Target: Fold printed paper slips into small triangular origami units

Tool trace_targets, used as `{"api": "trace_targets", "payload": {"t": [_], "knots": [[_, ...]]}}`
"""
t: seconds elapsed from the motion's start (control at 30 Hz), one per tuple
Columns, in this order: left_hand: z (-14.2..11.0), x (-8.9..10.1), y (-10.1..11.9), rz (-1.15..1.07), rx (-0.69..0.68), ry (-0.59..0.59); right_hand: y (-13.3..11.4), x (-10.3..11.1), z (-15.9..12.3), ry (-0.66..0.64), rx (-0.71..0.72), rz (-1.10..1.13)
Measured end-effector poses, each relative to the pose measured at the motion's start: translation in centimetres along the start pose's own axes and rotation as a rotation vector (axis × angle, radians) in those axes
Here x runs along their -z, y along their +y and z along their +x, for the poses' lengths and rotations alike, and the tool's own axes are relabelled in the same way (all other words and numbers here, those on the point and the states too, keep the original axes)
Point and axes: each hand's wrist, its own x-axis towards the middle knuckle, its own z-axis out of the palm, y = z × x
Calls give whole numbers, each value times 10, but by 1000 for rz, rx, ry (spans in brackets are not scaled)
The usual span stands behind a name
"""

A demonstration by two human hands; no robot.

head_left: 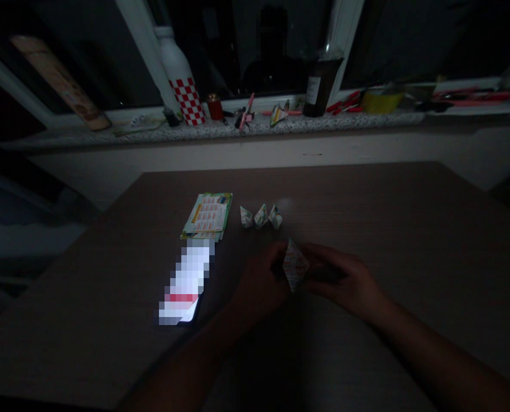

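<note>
A diamond-shaped piece of folded printed paper (295, 265) is held upright above the table between my two hands. My left hand (264, 273) grips its left side, the fingers dim and partly hidden. From the right, my right hand (344, 276) pinches the other edge with thumb and fingers. Just beyond stand three small folded paper pieces in a row: a left one (246, 217), a middle one (261, 216) and a right one (275, 217). A stack of printed paper sheets (207, 214) lies to their left.
A lit phone (186, 283) lies left of my forearm on the brown table (366, 200). Along the granite windowsill (220, 131) stand a white bottle with red checks (181, 80), a dark plastic cup (319, 86), a yellow tape roll (381, 100) and pens.
</note>
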Motion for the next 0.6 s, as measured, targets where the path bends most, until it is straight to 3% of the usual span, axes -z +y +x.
{"api": "trace_targets", "payload": {"t": [0.33, 0.47, 0.6], "knots": [[-4, 11, 10, 75, 6, -122, 0, -4, 1, 8, -148, 118], [-4, 11, 8, 106, 33, -127, 0, -4, 0, 16, -75, 61], [-4, 12, 6, 162, 23, -140, 0, 1, 0, -26, 89, -75]]}}
